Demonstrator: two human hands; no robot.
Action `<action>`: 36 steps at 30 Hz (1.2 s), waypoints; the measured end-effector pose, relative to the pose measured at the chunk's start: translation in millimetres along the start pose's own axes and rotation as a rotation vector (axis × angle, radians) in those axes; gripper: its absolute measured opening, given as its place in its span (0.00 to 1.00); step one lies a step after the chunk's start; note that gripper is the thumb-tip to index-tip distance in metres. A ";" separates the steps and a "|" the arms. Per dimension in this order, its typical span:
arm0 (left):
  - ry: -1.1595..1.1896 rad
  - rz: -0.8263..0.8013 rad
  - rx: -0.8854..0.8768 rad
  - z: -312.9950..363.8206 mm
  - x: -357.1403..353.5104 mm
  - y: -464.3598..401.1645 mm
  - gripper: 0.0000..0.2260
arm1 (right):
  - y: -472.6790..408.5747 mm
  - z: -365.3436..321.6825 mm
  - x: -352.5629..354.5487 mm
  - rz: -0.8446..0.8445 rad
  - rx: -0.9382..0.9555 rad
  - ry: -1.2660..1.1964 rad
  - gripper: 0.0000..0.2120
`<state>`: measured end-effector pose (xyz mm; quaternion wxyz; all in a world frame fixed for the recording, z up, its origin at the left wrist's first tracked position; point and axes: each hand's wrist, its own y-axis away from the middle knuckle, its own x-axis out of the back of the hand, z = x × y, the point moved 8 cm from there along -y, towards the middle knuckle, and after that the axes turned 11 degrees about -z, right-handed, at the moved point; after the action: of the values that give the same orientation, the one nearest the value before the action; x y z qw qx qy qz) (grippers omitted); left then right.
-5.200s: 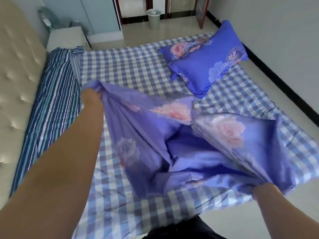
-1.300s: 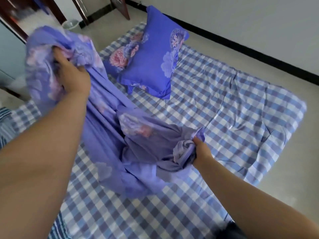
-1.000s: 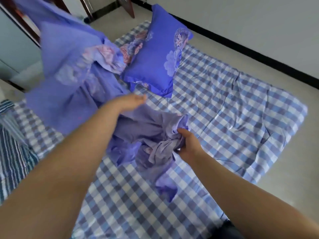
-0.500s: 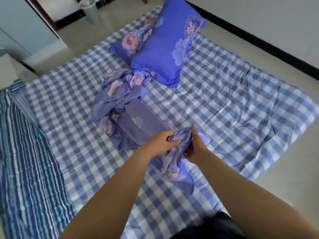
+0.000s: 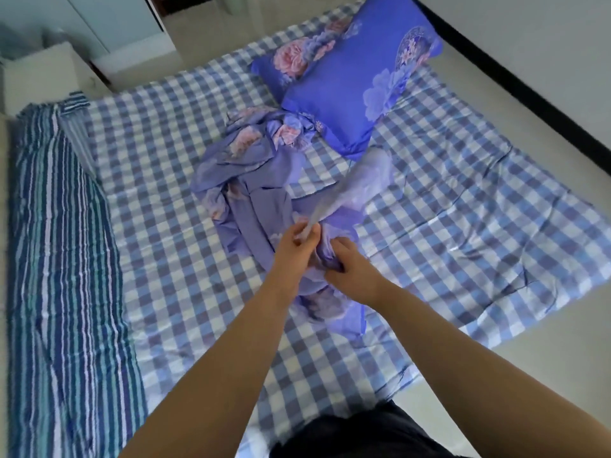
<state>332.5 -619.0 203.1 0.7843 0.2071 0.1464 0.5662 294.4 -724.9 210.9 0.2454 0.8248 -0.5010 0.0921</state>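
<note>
Both grips are on the floral cover (image 5: 254, 180). It lies crumpled mid-bed on the checked sheet (image 5: 158, 166), far end bunched just beside the pillow (image 5: 357, 77), maybe touching it. My left grip (image 5: 296, 241) pinches a thin edge of the fabric btwn thumb & fingers. A pale strip of cloth runs up from it toward the pillow, too blurred to read its shape. My right grip (image 5: 350, 269) is curled round a bunch of the same cloth, right next to the left one, low over the sheet. The near end of the cover pools below my wrists, toward the bed edge.

Progress, as I judge it: early. It looks like I'm hunting for an edge or corner to straighten the thing out. I've got one edge in hand, but the rest is a heap w/ folds going every way, nothing flat or squared. Can't tell if it's a pillowcase or a small sheet. Left to do: find the corners, spread it out, then fold or fit it.

Around it: the pillow, same floral print, lies at an angle on the far side. A striped blanket (image 5: 62, 259) runs along the left of the bed, w/ a white nightstand (image 5: 39, 77) beyond it. Pale floor (image 5: 545, 375) shows on the right.
</note>
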 end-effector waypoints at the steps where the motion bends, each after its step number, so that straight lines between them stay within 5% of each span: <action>1: -0.024 0.056 0.010 -4.1 5.2 3.7 0.22 | 4.2 1.6 -5.0 -0.030 -0.029 -0.070 0.05; 3: -0.063 0.127 0.025 -8.0 7.3 17.8 0.13 | 15.0 0.3 -7.9 -0.050 -0.068 -0.262 0.11; 9: -0.050 0.158 -0.054 -16.1 0.5 46.9 0.12 | 30.4 39.3 -26.4 -0.027 -0.419 -1.068 0.29; 13: 0.051 0.182 -0.048 -24.2 -1.5 62.1 0.14 | 26.1 45.2 -36.2 -0.005 -0.429 -1.367 0.21; 18: 0.266 0.448 0.051 -47.1 24.1 86.6 0.09 | 14.4 41.0 -0.9 0.177 -0.280 -1.098 0.12; 21: 0.221 0.594 -0.088 -33.9 32.5 107.3 0.05 | 8.2 12.8 4.6 0.060 -0.201 -0.853 0.09; 25: 0.167 0.344 -0.145 -16.5 1.4 113.9 0.06 | 13.2 -34.0 -19.1 -0.184 -0.118 -0.496 0.17; 29: -0.009 0.478 -0.097 -18.7 13.0 133.8 0.14 | 26.2 -57.0 -36.8 -0.313 -0.081 -0.331 0.17; 34: -0.180 0.546 -0.006 -32.2 26.7 145.9 0.14 | 35.6 -46.7 -55.3 -0.350 -0.131 -0.334 0.13; 36: -0.023 0.661 0.019 -45.5 33.9 151.4 0.11 | 37.9 -31.6 -56.4 -0.230 -0.210 -0.669 0.12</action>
<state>196.8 -538.2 237.9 0.5578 0.2571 0.0677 0.7862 237.2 -679.5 227.6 0.1602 0.8304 -0.4643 -0.2628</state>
